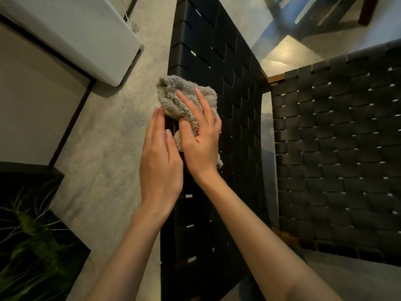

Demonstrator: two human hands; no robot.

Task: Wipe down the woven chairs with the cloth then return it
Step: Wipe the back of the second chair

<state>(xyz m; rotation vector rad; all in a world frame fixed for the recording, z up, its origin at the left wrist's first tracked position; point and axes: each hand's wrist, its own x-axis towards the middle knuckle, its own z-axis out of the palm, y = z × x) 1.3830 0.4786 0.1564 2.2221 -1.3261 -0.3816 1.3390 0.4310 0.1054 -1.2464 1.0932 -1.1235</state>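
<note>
A crumpled grey cloth (184, 98) lies against the left edge of a black woven chair back (230, 88) in the middle of the view. My right hand (199, 140) presses flat on the cloth, fingers spread over it. My left hand (159, 161) rests beside it on the chair's left edge, fingers straight and together, touching the lower corner of the cloth. The chair's black woven seat (338, 157) spreads out to the right, with a wooden frame corner (274, 80) showing where back and seat meet.
Grey concrete floor (108, 148) runs along the left of the chair. A white cabinet or appliance (71, 33) is at the upper left, and a dark planter with green grass-like leaves (32, 242) at the lower left. Another piece of furniture with a dark wooden leg (366, 9) stands at the top right.
</note>
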